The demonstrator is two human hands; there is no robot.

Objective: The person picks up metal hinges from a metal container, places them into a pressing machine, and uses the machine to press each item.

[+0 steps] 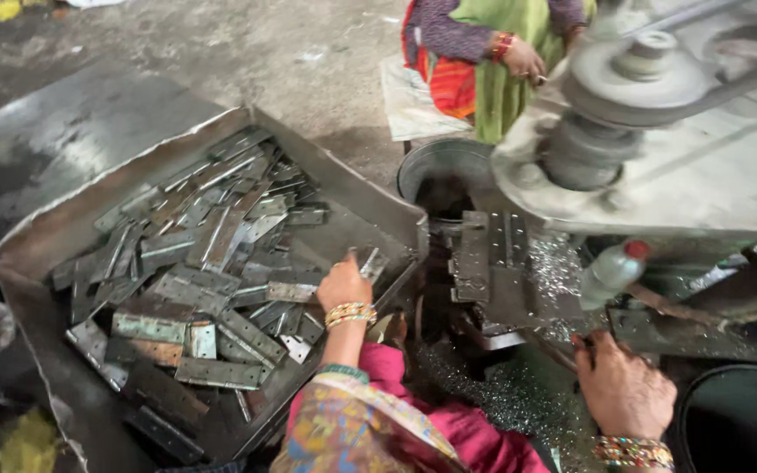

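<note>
2 hands busy: my left hand [343,285] seems to pinch 1 hinge plate [368,261] from the tray [63,228]; right hand [624,390] rests curled, seemingly empty, beside the press [484,263]; feeding it comes next.

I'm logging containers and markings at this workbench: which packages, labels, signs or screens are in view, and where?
Plastic bottle: lying tilted under the machine's pulley, right of centre; clear body, red cap; no label can be made out.
No signs, screens or printed packages in view.

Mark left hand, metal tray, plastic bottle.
left hand [343,285]: head view, back of the hand.
metal tray [343,180]: head view, bare right side wall.
plastic bottle [611,273]: head view, clear body below the red cap.
</note>
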